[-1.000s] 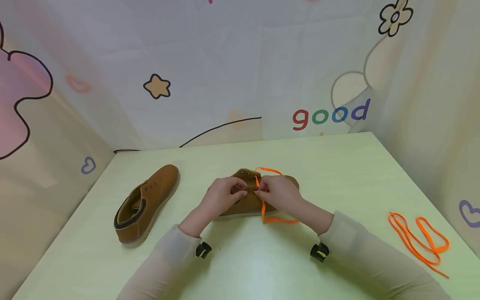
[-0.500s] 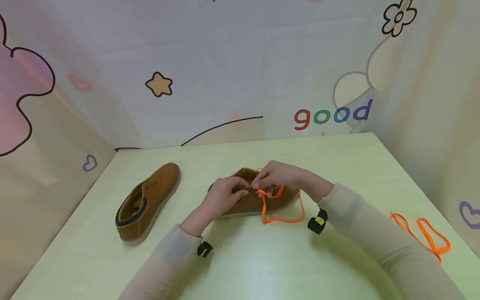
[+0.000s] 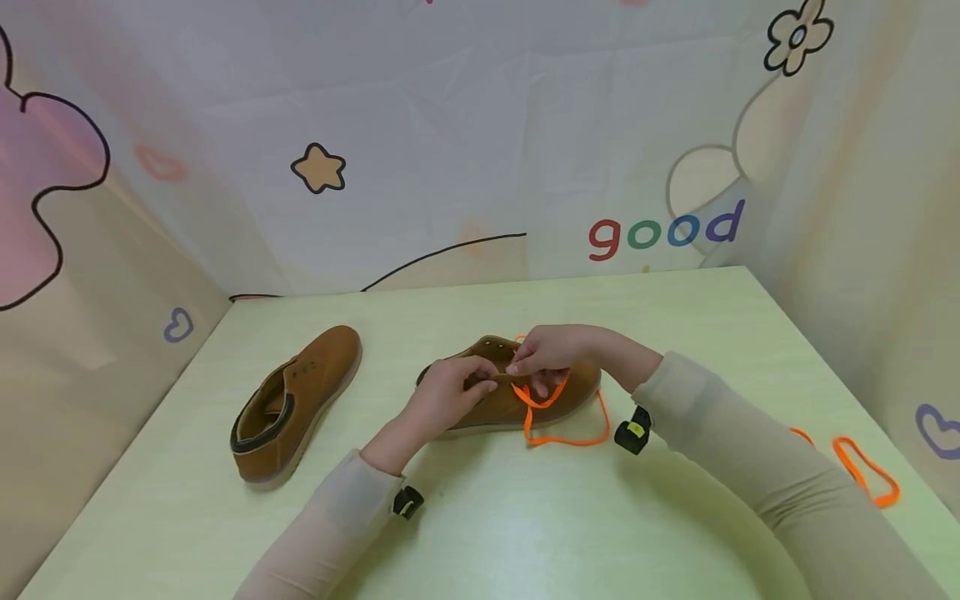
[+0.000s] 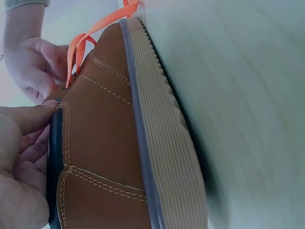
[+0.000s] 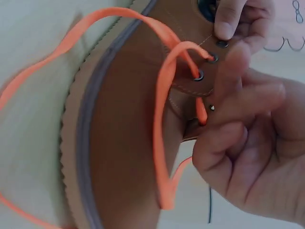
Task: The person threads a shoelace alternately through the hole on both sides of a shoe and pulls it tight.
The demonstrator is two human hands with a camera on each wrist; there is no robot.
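Observation:
A brown leather shoe with a pale ribbed sole stands mid-table, toe to the right. My left hand pinches its near eyelet flap; in the left wrist view the thumb presses beside an eyelet. An orange shoelace passes through two eyelets of this flap, hangs in a loop and trails onto the table. My right hand is over the shoe's opening, its fingertips right at the flap's inner edge. In the right wrist view its fingers are partly bent beside the laced eyelets; I cannot tell whether they hold the lace end.
A second brown shoe, unlaced, stands at the left with its toe pointing away. Another orange shoelace lies looped at the right, partly behind the right sleeve. A printed curtain closes off the back of the table.
My right hand has moved from the near eyelets, where it pinched the lace, up over the flap to the shoe's opening. The lace now hangs in a small loop. My left hand stays put.

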